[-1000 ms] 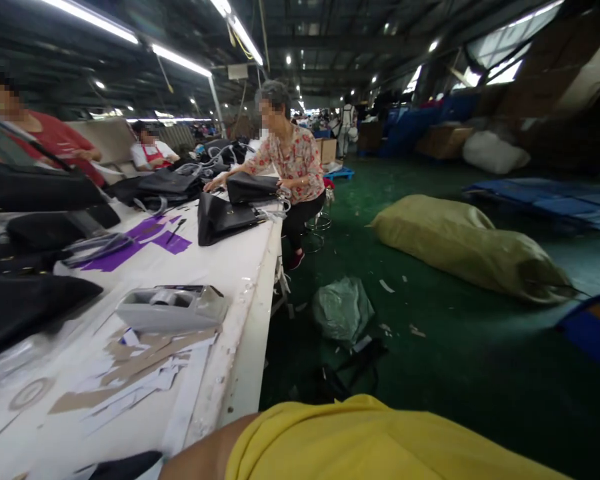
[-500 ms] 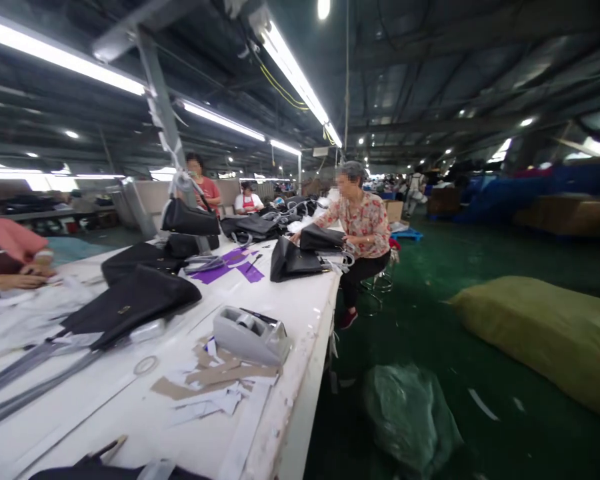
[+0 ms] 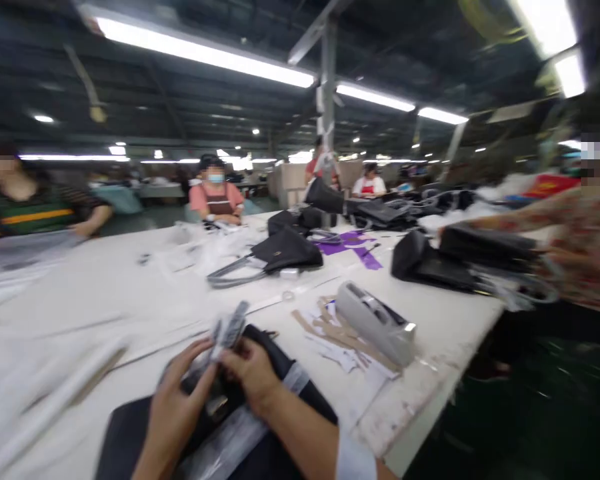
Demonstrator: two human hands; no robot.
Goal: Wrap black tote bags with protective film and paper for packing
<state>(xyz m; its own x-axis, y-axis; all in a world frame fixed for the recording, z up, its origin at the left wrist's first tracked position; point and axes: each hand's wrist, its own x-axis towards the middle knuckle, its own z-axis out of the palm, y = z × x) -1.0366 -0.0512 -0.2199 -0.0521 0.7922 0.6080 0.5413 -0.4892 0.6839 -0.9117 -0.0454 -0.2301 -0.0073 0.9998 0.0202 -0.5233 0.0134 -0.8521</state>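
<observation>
Grey-and-white piece (image 3: 233, 327), too blurred to identify, held upright over the black bag (image 3: 123, 437) lying before me on the white table (image 3: 155, 317). My left hand (image 3: 177, 393) pinches it from one side; my right hand (image 3: 255, 373) closes thumb and fingers on its lower end. Likeliest fault: the piece slips, since fingertips alone seem to bear it. Second: the clear film (image 3: 230, 433) on the bag creases, should my right forearm, crossing above, press down. Third: nearby paper strips (image 3: 350, 337) scatter, if my elbow swings outward.

Counts, proceeding outward: one piece; one bag beneath my two hands; one tape dispenser (image 3: 377, 327); strips overlapping, number unclear; one small ring (image 3: 287, 296); one bag with grey handles (image 3: 293, 248); purple sheets (image 3: 367, 259), overlapping, uncertain; other black bags (image 3: 413, 260), heaped, uncountable; five co-workers (image 3: 217, 200) about the table.
</observation>
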